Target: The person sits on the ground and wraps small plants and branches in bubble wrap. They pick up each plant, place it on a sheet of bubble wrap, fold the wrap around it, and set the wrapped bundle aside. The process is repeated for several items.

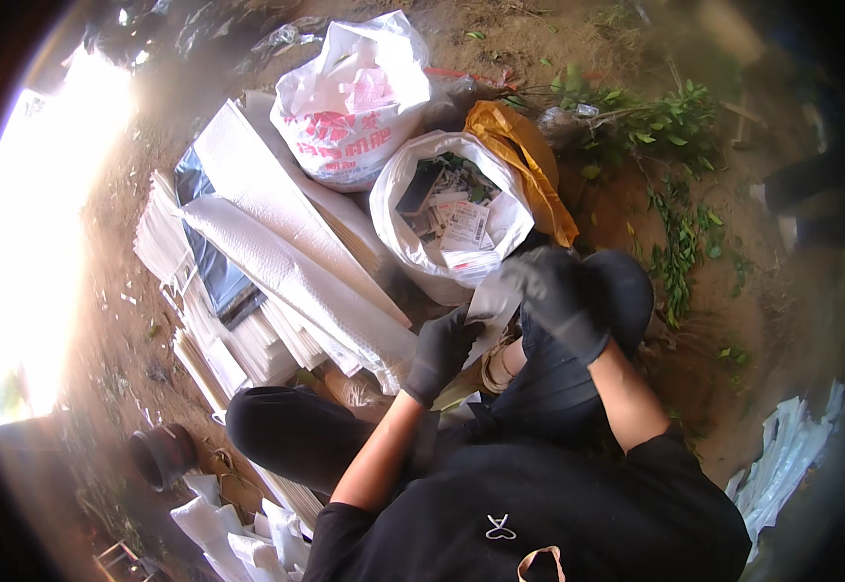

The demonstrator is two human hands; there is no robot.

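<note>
My left hand [443,355], in a dark work glove, grips the lower left edge of a whitish sheet or flat mailer [494,304] held over my crossed legs. At the sheet's upper right is my right hand [557,295], gloved too and blurred by motion; whether its fingers hold the sheet cannot be told. Just beyond both hands stands an open white woven sack [409,251] with printed labels [464,224], paper scraps and some leaves inside. An orange-yellow bag [528,164] leans against that sack's right side.
Another white woven sack [339,142] with red print stands behind. To the left lie bubble mailers [299,291], stacks of white flat mailers [208,364] and a dark plastic packet [208,254]. A dark pot [163,456], white packets [786,458] and leafy branches [673,247] are on the dirt ground.
</note>
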